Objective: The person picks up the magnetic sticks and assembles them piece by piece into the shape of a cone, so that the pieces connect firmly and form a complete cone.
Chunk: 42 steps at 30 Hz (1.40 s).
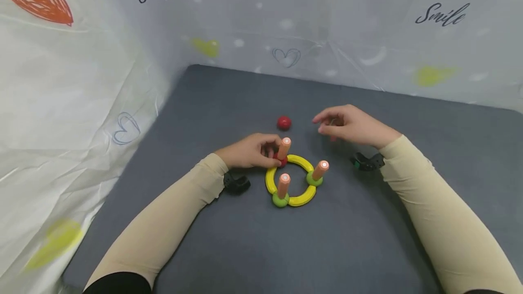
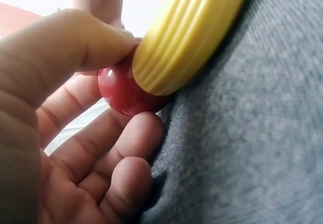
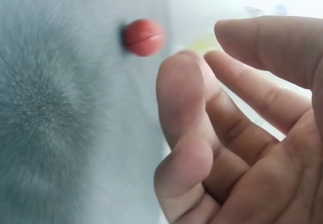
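Observation:
On the grey table lies a ring of curved yellow pieces (image 1: 302, 199) joined by balls, two green (image 1: 280, 201) and one red (image 2: 121, 90). An orange peg (image 1: 283, 186) with a white-marked top stands up from each ball. My left hand (image 1: 255, 151) pinches the red ball of the ring at its far left, thumb on it right beside the yellow piece's end. To the right and beyond the ring, my right hand (image 1: 351, 126) hovers with relaxed fingers and nothing in them. A loose red ball (image 1: 284, 123) with a thin seam lies left of that hand's fingertips.
Patterned white sheeting (image 1: 327, 26) hangs along the table's back and left side. The grey tabletop (image 1: 229, 239) extends around the ring. A dark wrist camera (image 1: 237, 183) sits under the left wrist, another (image 1: 367, 162) under the right.

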### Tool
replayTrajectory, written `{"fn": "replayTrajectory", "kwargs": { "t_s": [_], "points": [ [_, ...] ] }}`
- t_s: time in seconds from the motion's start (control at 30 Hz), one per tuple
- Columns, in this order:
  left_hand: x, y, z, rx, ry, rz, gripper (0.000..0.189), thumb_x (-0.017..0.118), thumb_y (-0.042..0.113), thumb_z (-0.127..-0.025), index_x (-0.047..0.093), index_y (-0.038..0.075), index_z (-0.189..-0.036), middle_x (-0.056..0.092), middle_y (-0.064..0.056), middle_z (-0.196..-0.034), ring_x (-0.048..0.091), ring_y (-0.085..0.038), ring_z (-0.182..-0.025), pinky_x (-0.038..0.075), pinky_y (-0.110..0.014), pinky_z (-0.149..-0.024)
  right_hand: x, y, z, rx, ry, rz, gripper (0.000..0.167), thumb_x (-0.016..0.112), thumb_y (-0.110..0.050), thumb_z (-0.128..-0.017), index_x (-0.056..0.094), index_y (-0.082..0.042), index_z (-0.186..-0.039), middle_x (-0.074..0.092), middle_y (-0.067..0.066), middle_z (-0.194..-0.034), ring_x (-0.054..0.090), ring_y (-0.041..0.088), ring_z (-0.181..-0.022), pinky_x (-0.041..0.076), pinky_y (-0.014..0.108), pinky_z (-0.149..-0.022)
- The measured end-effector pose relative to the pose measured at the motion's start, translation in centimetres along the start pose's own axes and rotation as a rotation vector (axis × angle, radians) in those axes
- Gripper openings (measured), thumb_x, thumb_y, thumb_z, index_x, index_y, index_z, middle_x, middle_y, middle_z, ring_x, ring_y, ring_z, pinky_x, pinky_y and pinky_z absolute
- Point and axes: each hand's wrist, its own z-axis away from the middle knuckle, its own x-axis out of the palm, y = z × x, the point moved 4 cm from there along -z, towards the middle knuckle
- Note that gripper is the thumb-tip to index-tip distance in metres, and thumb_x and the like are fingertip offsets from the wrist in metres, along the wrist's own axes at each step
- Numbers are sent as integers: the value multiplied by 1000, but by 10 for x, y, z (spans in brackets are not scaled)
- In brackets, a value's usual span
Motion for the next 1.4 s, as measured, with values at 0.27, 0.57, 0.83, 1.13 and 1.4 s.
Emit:
{"fn": "replayTrajectory", "kwargs": {
  "t_s": [0.27,0.57,0.83,1.13,1.4],
  "points": [
    [4,1,-3,34,-22,20,20,78,15,-94,69,15,-113,69,-2,-96,64,-22,-80,52,-28,-70,15,-4,-60,-87,-13,143,48,74,-16,-99,62,-12,-145,61,12,-136,65,24,-95,55,41,-81],
    [9,-2,-2,27,-8,42,22,79,14,-94,69,13,-113,69,-1,-95,63,-21,-79,51,-27,-69,33,-5,-85,-158,-104,139,42,78,-18,-97,68,-10,-137,70,7,-129,68,23,-112,54,45,-98],
    [8,-1,0,0,-16,29,24,79,16,-93,69,12,-114,68,-3,-93,62,-21,-79,50,-28,-69,28,-9,-59,-87,4,52,34,78,-23,-97,72,-14,-130,73,2,-118,68,20,-100,57,41,-85],
    [3,-1,0,7,-17,11,23,79,18,-93,70,13,-114,70,-2,-98,64,-22,-83,53,-30,-73,21,-49,-12,-136,134,-170,30,78,-27,-97,73,-20,-127,74,1,-108,70,28,-96,56,35,-77],
    [-1,0,0,10,-6,-5,27,78,17,-94,69,11,-118,71,-1,-100,63,-22,-85,53,-30,-74,24,-87,8,-320,161,-37,30,80,-22,-96,74,-21,-125,73,-10,-104,66,9,-95,54,32,-78]
  ]
}}
